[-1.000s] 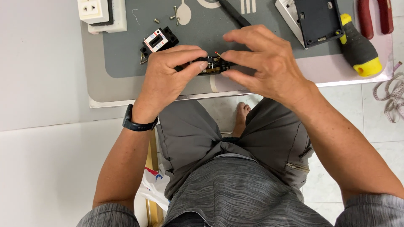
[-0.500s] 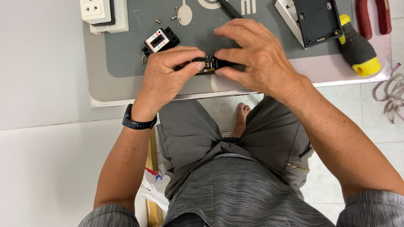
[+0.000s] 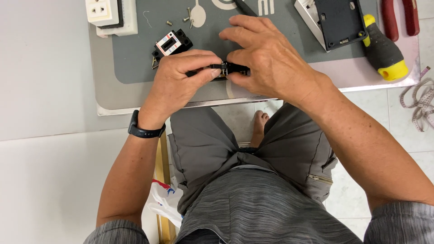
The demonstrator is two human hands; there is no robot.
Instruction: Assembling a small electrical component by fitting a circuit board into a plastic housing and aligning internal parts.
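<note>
Here, both hands meet over the near edge of a small tabletop point(image 3: 113, 97) with a pale, glossy surface, most of it covered by a grey work mat point(image 3: 135, 58). The left hand point(image 3: 178, 79) and the right hand point(image 3: 271, 63) each pinch one end of a small black component point(image 3: 226, 69), which sits between their fingertips just above the mat's near edge; its details are too small to make out.

Close behind the left hand lies a black switch module point(image 3: 172, 44) with a white face. At the far left corner rests a white socket plate point(image 3: 110, 14), with a few loose screws point(image 3: 186, 16) beside it. Toward the far right corner sit a dark cover in a white frame point(image 3: 337, 20), a black-and-yellow screwdriver point(image 3: 383, 49) and red-handled pliers point(image 3: 400, 18).

Below the tabletop, the floor point(image 3: 398, 153) is pale tile, and a coiled measuring tape point(image 3: 420, 101) lies on it at the right. A bare foot point(image 3: 259, 124) shows between the person's knees.
</note>
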